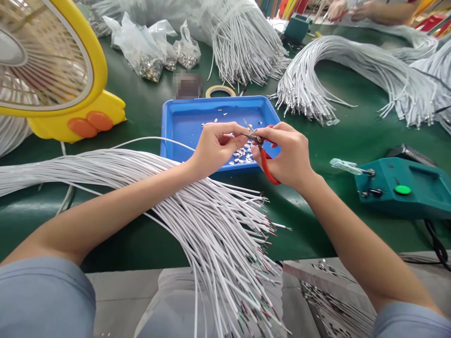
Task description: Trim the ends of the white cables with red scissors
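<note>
My left hand (218, 145) is closed, pinching the end of a white cable (151, 138) that comes in from the left. My right hand (291, 152) grips small red-handled scissors (268, 170), their blades at the cable end by my left fingertips. Both hands are over a blue tray (179, 119) with small white scraps (239, 156) lying in it. Below my left forearm, a thick bundle of white cables (211, 220) drapes over the table's front edge, its ends showing red and green wires.
A yellow fan (102, 51) stands at the left. To the right sits a teal machine (405, 188) with a green button. Behind are plastic bags of small parts (151, 65), a tape roll (220, 89) and more cable bundles (246, 42). Another person's hands (352, 10) show at the far right.
</note>
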A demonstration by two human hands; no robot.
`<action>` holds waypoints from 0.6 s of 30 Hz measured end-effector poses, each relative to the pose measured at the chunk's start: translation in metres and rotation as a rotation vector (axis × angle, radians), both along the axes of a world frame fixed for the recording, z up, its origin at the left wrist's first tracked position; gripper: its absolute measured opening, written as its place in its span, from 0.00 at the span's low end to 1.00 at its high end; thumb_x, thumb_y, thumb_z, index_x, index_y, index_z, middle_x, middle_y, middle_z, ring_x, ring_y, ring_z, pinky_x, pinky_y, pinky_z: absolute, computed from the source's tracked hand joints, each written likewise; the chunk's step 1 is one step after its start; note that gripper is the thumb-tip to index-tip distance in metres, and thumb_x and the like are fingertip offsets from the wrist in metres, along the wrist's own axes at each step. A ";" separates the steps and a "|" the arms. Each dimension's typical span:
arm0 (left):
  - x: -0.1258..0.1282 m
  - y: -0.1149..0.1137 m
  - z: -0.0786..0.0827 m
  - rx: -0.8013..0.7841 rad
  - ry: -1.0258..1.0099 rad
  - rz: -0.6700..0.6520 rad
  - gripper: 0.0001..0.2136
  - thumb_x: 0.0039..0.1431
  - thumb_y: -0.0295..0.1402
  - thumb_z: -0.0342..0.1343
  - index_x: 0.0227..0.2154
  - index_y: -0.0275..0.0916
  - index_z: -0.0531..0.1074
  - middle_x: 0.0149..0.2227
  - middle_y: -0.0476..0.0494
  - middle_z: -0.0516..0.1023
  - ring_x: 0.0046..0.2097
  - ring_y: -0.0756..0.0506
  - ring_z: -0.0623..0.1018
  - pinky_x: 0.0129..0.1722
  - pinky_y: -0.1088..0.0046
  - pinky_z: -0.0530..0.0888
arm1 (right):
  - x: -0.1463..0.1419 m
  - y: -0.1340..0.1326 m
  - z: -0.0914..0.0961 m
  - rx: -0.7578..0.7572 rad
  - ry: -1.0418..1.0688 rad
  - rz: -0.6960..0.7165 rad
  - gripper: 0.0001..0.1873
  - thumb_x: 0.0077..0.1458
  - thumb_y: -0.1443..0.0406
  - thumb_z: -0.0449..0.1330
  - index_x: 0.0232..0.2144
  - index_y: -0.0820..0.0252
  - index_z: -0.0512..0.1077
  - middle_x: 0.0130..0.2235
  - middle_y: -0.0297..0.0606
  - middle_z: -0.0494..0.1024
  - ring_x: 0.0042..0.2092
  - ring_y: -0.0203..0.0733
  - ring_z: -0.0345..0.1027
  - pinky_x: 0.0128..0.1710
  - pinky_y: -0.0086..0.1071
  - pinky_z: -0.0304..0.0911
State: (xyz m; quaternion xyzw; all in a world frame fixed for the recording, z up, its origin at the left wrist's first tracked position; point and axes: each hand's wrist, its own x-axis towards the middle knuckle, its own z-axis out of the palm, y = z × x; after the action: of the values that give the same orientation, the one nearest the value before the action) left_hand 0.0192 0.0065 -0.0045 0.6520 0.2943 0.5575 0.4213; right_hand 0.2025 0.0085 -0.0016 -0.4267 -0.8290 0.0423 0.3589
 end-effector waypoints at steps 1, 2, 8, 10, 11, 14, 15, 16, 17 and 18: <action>0.000 0.000 0.000 0.010 0.007 -0.003 0.05 0.54 0.24 0.59 0.27 0.34 0.80 0.24 0.47 0.74 0.25 0.55 0.64 0.23 0.80 0.63 | -0.001 -0.001 0.001 -0.003 -0.003 0.002 0.19 0.45 0.68 0.61 0.42 0.55 0.79 0.34 0.38 0.80 0.35 0.45 0.71 0.32 0.36 0.64; 0.000 0.000 -0.001 0.015 0.011 -0.009 0.05 0.54 0.24 0.59 0.27 0.34 0.80 0.24 0.47 0.74 0.25 0.55 0.64 0.23 0.79 0.62 | -0.001 -0.002 0.001 -0.008 -0.005 0.004 0.19 0.45 0.68 0.60 0.42 0.56 0.79 0.34 0.39 0.79 0.35 0.45 0.71 0.32 0.36 0.64; 0.000 0.004 -0.007 0.092 -0.044 -0.034 0.05 0.52 0.23 0.59 0.26 0.34 0.80 0.24 0.48 0.73 0.25 0.56 0.66 0.22 0.81 0.63 | -0.002 -0.004 0.002 -0.005 0.007 0.012 0.19 0.45 0.69 0.61 0.42 0.55 0.79 0.32 0.38 0.79 0.35 0.44 0.70 0.32 0.35 0.64; 0.000 0.007 -0.007 0.093 -0.079 -0.030 0.05 0.52 0.23 0.59 0.26 0.35 0.79 0.23 0.48 0.73 0.25 0.56 0.67 0.22 0.82 0.65 | 0.000 0.002 -0.003 -0.038 0.023 -0.005 0.19 0.45 0.70 0.61 0.41 0.54 0.79 0.32 0.36 0.79 0.35 0.43 0.70 0.33 0.35 0.64; -0.001 0.008 -0.007 0.076 -0.107 -0.016 0.05 0.53 0.23 0.59 0.26 0.35 0.79 0.24 0.49 0.74 0.25 0.57 0.67 0.23 0.83 0.66 | 0.002 0.007 -0.007 -0.071 0.043 -0.029 0.18 0.44 0.70 0.61 0.39 0.54 0.79 0.31 0.35 0.78 0.34 0.42 0.70 0.33 0.34 0.64; -0.001 0.009 -0.006 0.036 -0.183 0.051 0.04 0.54 0.26 0.61 0.26 0.35 0.79 0.24 0.49 0.76 0.24 0.57 0.69 0.24 0.84 0.69 | 0.005 0.018 -0.012 -0.218 0.216 -0.079 0.12 0.44 0.71 0.61 0.34 0.57 0.78 0.27 0.34 0.77 0.30 0.39 0.69 0.30 0.33 0.63; -0.001 0.008 -0.005 0.035 -0.183 0.062 0.04 0.53 0.27 0.61 0.26 0.35 0.79 0.24 0.49 0.76 0.24 0.57 0.70 0.23 0.84 0.69 | 0.005 0.019 -0.012 -0.271 0.311 -0.064 0.11 0.44 0.71 0.61 0.33 0.58 0.77 0.25 0.33 0.76 0.29 0.39 0.69 0.28 0.32 0.63; -0.001 0.007 -0.005 0.040 -0.169 0.065 0.03 0.53 0.27 0.62 0.26 0.34 0.79 0.24 0.49 0.76 0.24 0.57 0.70 0.23 0.84 0.69 | 0.004 0.018 -0.010 -0.313 0.412 -0.039 0.10 0.44 0.71 0.62 0.33 0.58 0.76 0.25 0.32 0.76 0.28 0.38 0.70 0.27 0.32 0.63; 0.000 0.007 -0.005 0.048 -0.147 0.062 0.03 0.52 0.27 0.62 0.26 0.33 0.79 0.23 0.48 0.77 0.23 0.57 0.70 0.22 0.84 0.69 | 0.002 0.015 -0.006 -0.342 0.500 -0.002 0.10 0.44 0.70 0.63 0.33 0.57 0.76 0.25 0.31 0.76 0.28 0.37 0.71 0.27 0.31 0.63; 0.001 0.006 -0.005 0.056 -0.123 0.057 0.03 0.52 0.27 0.62 0.26 0.33 0.79 0.23 0.48 0.77 0.23 0.57 0.70 0.21 0.84 0.68 | 0.000 0.011 -0.002 -0.352 0.573 0.031 0.10 0.44 0.70 0.64 0.34 0.56 0.75 0.25 0.30 0.77 0.28 0.37 0.72 0.27 0.30 0.64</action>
State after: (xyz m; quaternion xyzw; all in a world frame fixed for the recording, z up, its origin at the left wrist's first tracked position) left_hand 0.0203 0.0120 -0.0100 0.6195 0.2705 0.6161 0.4042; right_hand 0.2021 0.0198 -0.0037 -0.4402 -0.6809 0.3085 0.4974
